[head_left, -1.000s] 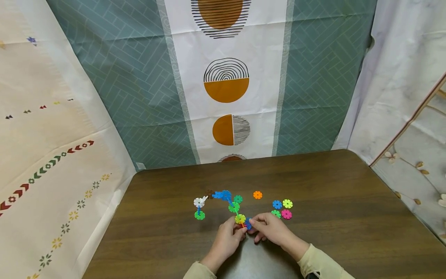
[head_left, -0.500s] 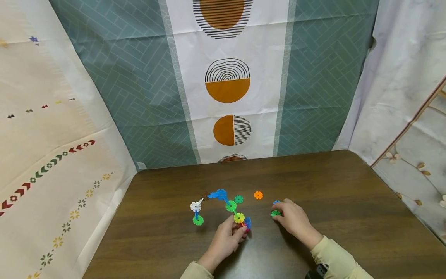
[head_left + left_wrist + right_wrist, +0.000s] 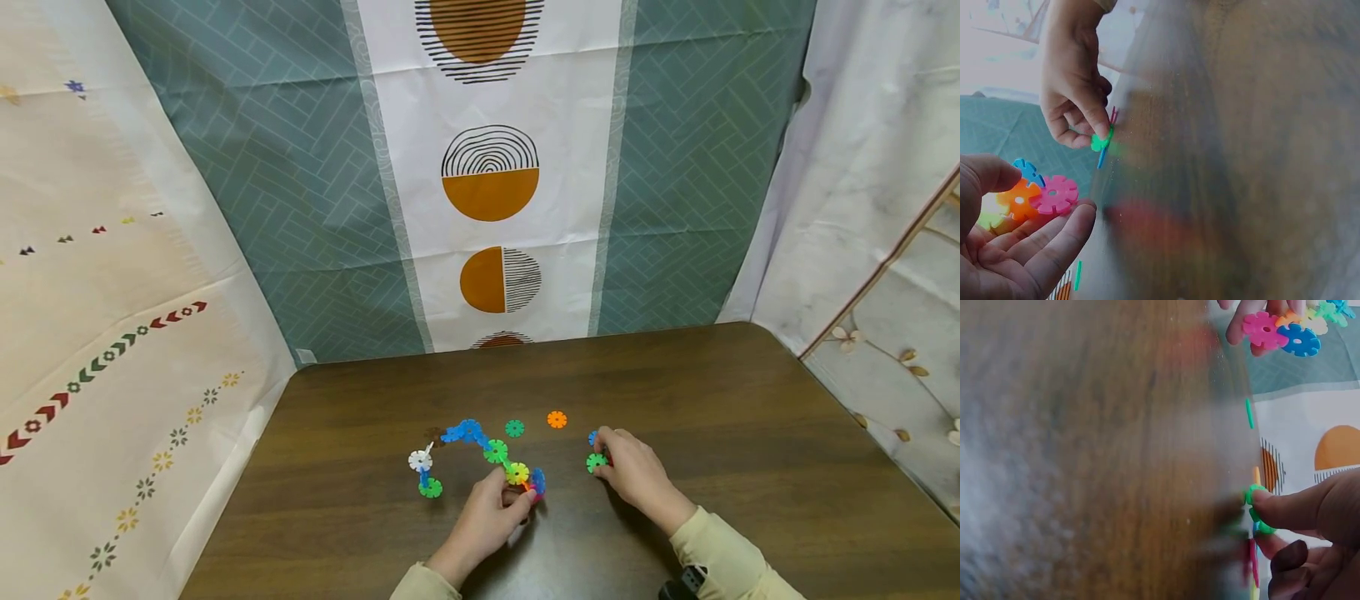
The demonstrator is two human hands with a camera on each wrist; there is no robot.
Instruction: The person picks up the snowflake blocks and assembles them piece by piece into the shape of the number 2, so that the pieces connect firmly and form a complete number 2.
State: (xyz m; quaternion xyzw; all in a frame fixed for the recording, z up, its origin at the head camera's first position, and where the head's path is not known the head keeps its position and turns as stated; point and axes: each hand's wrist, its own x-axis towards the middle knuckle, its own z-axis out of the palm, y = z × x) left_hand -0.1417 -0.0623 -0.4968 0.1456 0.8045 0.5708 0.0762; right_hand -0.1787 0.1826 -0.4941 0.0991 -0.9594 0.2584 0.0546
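My left hand [image 3: 483,518] pinches the near end of a chain of notched plastic discs, by an orange piece [image 3: 1019,200], a pink disc [image 3: 1055,194] and a blue disc [image 3: 537,481]. From there the chain runs through a yellow disc [image 3: 517,473], a green one [image 3: 496,452] and blue ones [image 3: 468,431] to a white disc [image 3: 420,460] and a green end disc [image 3: 431,487]. To the right, my right hand [image 3: 636,473] pinches a green disc [image 3: 596,462], which stands tilted up in the right wrist view [image 3: 1259,509].
A loose green disc [image 3: 514,428] and an orange disc [image 3: 557,419] lie on the brown table [image 3: 360,400] beyond the hands. A blue disc [image 3: 593,437] shows beside my right hand; a pink one [image 3: 1254,562] lies near it. Patterned cloths hang behind the table.
My right hand has left the chain, moved right to the loose discs and taken hold of the green one. The chain's far part has shifted nearer while my left hand kept its grip.
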